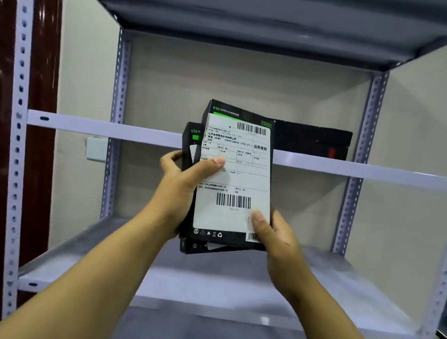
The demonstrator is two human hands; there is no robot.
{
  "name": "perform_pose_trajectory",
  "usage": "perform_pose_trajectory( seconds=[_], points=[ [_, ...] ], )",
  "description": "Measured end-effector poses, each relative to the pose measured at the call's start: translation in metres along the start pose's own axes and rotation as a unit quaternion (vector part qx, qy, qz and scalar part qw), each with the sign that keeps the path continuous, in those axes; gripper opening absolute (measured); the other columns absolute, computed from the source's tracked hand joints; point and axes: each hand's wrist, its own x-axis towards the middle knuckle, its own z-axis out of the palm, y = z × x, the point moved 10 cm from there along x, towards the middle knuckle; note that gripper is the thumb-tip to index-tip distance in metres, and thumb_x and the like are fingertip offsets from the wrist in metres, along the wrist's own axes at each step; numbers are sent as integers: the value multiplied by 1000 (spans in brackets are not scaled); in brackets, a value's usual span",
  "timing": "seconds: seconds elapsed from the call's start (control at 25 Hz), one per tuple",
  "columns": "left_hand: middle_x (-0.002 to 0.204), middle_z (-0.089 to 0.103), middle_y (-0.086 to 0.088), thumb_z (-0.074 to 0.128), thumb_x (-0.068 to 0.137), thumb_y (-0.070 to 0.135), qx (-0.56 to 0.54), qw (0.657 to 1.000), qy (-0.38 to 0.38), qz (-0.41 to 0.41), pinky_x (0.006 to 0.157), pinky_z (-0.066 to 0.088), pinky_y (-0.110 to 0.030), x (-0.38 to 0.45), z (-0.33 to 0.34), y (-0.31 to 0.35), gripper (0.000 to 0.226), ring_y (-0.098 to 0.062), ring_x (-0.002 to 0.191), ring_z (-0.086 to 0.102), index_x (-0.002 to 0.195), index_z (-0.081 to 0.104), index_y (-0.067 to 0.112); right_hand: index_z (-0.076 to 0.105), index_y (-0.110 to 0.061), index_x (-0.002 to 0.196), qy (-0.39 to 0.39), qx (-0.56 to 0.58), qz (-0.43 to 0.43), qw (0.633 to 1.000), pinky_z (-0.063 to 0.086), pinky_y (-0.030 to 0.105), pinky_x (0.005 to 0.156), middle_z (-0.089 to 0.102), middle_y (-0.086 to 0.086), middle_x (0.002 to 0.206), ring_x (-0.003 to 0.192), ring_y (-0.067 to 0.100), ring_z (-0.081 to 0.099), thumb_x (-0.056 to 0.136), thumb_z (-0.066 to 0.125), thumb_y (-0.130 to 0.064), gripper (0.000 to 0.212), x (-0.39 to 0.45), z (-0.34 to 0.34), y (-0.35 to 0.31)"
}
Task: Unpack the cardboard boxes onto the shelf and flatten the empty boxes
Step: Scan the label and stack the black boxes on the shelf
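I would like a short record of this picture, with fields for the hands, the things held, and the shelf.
left hand: left hand grips the left side of two black boxes, thumb on the front label
right hand: right hand holds the lower right corner, thumb on the label
held things: front box with a white shipping label; second box behind it, shifted left
position: held upright in front of the shelf rail
already on the upper shelf: dark boxes at the right rear
lower shelf: lower shelf below the hands

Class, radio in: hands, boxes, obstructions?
Left hand and right hand both grip two stacked black boxes. Held before shelf rail. Black items already shelved right.
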Motion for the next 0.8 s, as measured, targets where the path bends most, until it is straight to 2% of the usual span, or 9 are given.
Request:
perform_pose_trajectory(
  seconds=[0.08, 0.12, 0.24, 0.32, 0.44, 0.56, 0.64, 0.72, 0.8],
  points=[
    [104, 63, -7, 71, 79, 25, -1, 1000, -5, -8, 62, 57, -35, 12, 7, 7, 61, -15, 75, 71, 125, 34, 14, 52, -24, 127, 9, 18, -6, 1000, 48, 22, 95, 66, -13, 121, 116, 6, 60, 89, 46, -42, 43, 9, -4, -11],
    [107, 64, -9, 73, 78, 28, 0, 1000, -11, -13, 64, 58, -37, 17, 11, 11, 61, -19, 80, 72, 125, 38, 12, 53, -23, 128, 14, 30, -9, 999, 49, 23, 95, 67, -11, 121, 115, 8, 61, 90, 45, -41, 43, 13, -6, -16],
    [121, 63, -17, 80, 62, 54, 28, 997, -63, -34, 82, 56, -50, 34, 28, 21, 82, -33, 97, 69, 126, 53, 10, 57, -21, 126, 53, 55, -11, 997, 51, 27, 94, 69, -6, 117, 111, 10, 64, 96, 49, -34, 34, 27, -15, -31],
    [124, 62, -16, 77, 55, 68, 40, 995, -79, -45, 91, 51, -51, 40, 38, 27, 83, -34, 101, 67, 120, 64, 17, 61, -18, 122, 91, 78, 2, 993, 53, 28, 91, 72, -5, 112, 106, 12, 66, 98, 49, -27, 29, 36, -23, -39],
    [109, 71, -12, 59, 79, 61, 43, 993, -100, -35, 85, 53, -42, 48, 48, 40, 58, -30, 97, 69, 116, 66, 17, 65, -24, 115, 140, 72, 52, 986, 54, 37, 88, 73, -8, 102, 98, 15, 68, 96, 50, -34, 26, 50, -34, -47],
    [107, 72, -9, 43, 97, 43, 70, 990, -125, 19, 86, 52, -37, 55, 56, 54, 40, -26, 100, 69, 114, 66, 14, 65, -28, 107, 170, 52, 141, 974, 53, 35, 73, 70, -5, 99, 90, 18, 65, 91, 52, -48, 29, 63, -43, -48],
    [110, 71, -8, 40, 100, 39, 80, 986, -140, 45, 91, 51, -38, 57, 58, 60, 39, -25, 102, 68, 112, 67, 14, 64, -27, 106, 169, 42, 181, 968, 52, 35, 70, 67, -1, 101, 90, 22, 64, 89, 52, -52, 32, 71, -44, -49],
    [112, 70, -9, 45, 95, 46, 89, 982, -152, 63, 92, 52, -40, 61, 56, 62, 43, -26, 103, 67, 116, 65, 13, 64, -28, 101, 154, 30, 204, 966, 50, 36, 69, 66, 1, 96, 86, 23, 62, 90, 51, -53, 30, 81, -41, -53],
    [115, 69, -8, 55, 83, 55, 97, 981, -154, 70, 97, 49, -45, 68, 50, 60, 58, -26, 106, 66, 122, 61, 13, 64, -27, 100, 147, 0, 211, 966, 52, 40, 77, 66, 2, 95, 87, 25, 62, 91, 49, -55, 33, 94, -39, -57]
  ],
)
